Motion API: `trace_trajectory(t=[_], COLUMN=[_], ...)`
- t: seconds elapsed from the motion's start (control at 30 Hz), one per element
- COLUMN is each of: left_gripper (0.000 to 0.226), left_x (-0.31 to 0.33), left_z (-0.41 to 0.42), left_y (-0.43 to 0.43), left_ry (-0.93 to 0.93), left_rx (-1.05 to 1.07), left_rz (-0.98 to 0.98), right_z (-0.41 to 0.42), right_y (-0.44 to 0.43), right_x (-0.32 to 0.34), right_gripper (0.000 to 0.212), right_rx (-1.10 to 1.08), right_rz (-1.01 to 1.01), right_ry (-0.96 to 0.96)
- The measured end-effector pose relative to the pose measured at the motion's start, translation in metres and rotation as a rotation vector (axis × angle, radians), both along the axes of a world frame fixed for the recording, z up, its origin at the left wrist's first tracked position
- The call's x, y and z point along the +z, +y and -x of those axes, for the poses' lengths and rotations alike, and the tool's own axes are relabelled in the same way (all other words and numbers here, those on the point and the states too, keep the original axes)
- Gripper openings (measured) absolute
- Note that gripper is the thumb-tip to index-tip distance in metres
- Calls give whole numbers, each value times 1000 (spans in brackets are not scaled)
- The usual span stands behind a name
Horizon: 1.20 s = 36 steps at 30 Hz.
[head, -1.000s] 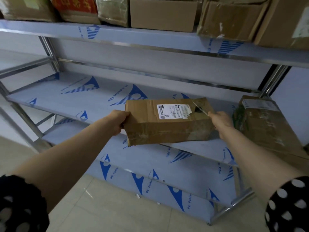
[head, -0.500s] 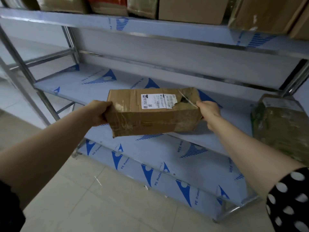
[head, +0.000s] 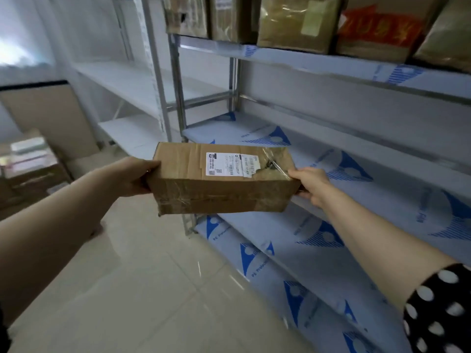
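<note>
Nearest the camera, a black sleeve with white dots (head: 438, 309) covers the right upper arm, and both bare forearms stretch out over the pale tiled floor (head: 153, 289). The left hand (head: 132, 177) clasps the left end of a brown cardboard box (head: 219, 189), fingers wrapped round its edge. The right hand (head: 309, 186) grips the right end, with the fingers curled out of sight beneath that corner. The box hangs in the air between them, roughly level, with its white shipping label (head: 230, 164) facing up and torn tape ruffled beside the right hand.

The step in hand looks like carrying the box to a place on the rack. It floats just in front of the left end of the middle shelf (head: 382, 179), not yet resting on it. The next move probably calls for swinging it right and forward over the shelf's front lip, lowering it flat onto the blue-printed protective film, and only then letting both hands go.

The steel upright post (head: 178, 103) stands right behind the box's left half and could catch that end if it goes straight in. The lower shelf (head: 293, 263) lies beneath, also film-covered. Above, the top shelf (head: 331, 70) bears a row of cartons (head: 298, 21), one of them red-printed (head: 377, 29). Further left are white shelving (head: 132, 82) and a blurred pile of boxes (head: 30, 169) on the floor.
</note>
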<state>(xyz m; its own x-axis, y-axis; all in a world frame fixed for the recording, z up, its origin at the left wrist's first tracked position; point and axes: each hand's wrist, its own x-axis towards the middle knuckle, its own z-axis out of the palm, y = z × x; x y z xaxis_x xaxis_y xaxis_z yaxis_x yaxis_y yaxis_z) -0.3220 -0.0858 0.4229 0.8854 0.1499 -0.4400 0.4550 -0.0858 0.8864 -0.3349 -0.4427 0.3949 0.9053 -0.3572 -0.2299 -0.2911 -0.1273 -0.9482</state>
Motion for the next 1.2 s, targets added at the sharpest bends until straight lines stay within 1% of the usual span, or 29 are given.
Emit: trace_trajectory(t=[0.07, 0.17, 0.33, 0.47, 0.53, 0.67, 0.8, 0.9, 1.07, 1.2], left_gripper=[28, 19, 31, 36, 33, 23, 30, 31, 33, 39], left_x=[-1, -2, -18, -37, -47, -60, -64, -66, -81, -93], left_z=[-4, -5, -9, -18, -25, -55, -92, -113, -132, -149], left_y=[49, 115, 219, 280, 309, 362, 417, 455, 523, 590], left_ry=[20, 42, 83, 132, 145, 151, 172, 185, 155, 160], left_rx=[44, 133, 307, 411, 469, 587, 736, 819, 945, 995], left_rz=[-2, -47, -102, -173, -189, -146, -136, -127, -96, -80], right_z=[-27, -64, -114, -153, -177, -239, -307, -350, -394, -423], right_y=[49, 121, 228, 297, 332, 405, 483, 543, 645, 722], right_x=[-8, -22, -38, -46, -53, -71, -85, -88, -97, -108], right_gripper=[12, 3, 3, 8, 13, 12, 10, 2, 11, 11], right_rx=[76, 180, 334, 460, 514, 619, 712, 774, 855, 878], right_rz=[-30, -53, -99, -50, -41, -37, -34, -34, -26, -14], right_ry=[8, 18, 78, 92, 93, 109, 149, 162, 188, 204])
